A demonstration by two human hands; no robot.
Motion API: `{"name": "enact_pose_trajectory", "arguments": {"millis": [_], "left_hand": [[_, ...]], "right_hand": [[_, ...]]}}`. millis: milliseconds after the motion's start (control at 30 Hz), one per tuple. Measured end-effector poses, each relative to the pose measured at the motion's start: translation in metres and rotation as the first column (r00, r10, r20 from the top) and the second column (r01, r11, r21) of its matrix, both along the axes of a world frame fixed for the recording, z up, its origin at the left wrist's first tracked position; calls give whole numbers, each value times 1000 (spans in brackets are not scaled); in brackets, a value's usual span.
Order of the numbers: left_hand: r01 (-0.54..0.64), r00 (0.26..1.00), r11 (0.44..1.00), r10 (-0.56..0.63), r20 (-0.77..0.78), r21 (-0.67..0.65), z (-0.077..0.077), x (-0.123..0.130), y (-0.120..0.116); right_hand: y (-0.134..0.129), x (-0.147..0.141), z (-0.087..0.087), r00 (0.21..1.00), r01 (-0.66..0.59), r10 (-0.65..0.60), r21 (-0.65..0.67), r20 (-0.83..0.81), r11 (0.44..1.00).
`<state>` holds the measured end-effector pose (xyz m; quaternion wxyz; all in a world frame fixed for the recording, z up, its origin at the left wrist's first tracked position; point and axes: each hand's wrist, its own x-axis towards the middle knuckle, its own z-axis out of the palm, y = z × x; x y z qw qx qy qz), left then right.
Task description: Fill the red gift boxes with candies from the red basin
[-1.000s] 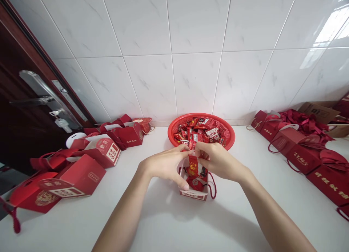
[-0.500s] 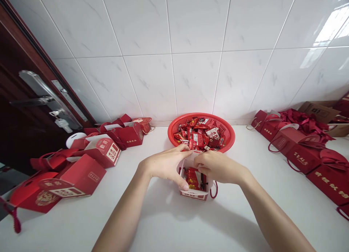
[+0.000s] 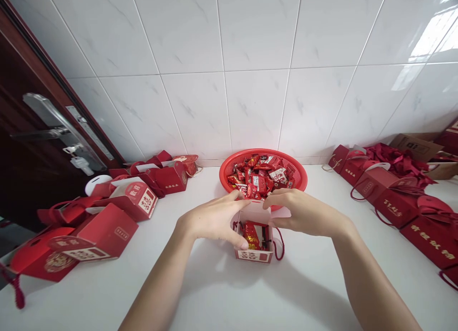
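Note:
A small red and white candy box stands on the white table with its top open. Inside it lie red wrapped packets, and a dark red cord handle loops out at its right. My left hand grips the box from the left, thumb at the front corner and fingertips at the rear flap. At the right rear is my right hand, its fingers and thumb apart around the raised white flaps. Whether its fingertips press on the flaps is hard to see.
Behind the box, a red plastic basket holds many wrapped sweets. Red gift boxes line the left side, beside a door with a metal handle. More red boxes and a cardboard carton stand at the right, below the tiled wall.
My right hand has come up and out of the box to its right rear, and its fingers have spread. The left hand stays on the box. The cord at the right shows more.

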<state>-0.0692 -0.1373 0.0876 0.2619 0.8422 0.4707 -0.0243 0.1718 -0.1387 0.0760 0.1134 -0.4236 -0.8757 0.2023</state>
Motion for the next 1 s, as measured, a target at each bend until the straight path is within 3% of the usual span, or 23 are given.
{"name": "enact_pose_trajectory", "arguments": {"millis": [267, 400, 567, 767, 1000], "left_hand": [[21, 997, 1000, -22, 74, 15, 2, 5, -5], [48, 996, 999, -48, 70, 11, 1, 5, -5], [38, 999, 999, -38, 39, 2, -3, 5, -4], [69, 996, 998, -69, 65, -8, -5, 3, 0], [115, 985, 993, -111, 131, -25, -3, 4, 1]], "right_hand": [[1, -9, -4, 996, -70, 68, -16, -58, 997], [1, -13, -6, 996, -49, 46, -46, -70, 998], [0, -25, -11, 996, 55, -55, 5, 64, 998], [4, -38, -22, 942, 132, -177, 170, 287, 977], [5, -41, -30, 930, 148, -212, 221, 300, 964]]}}
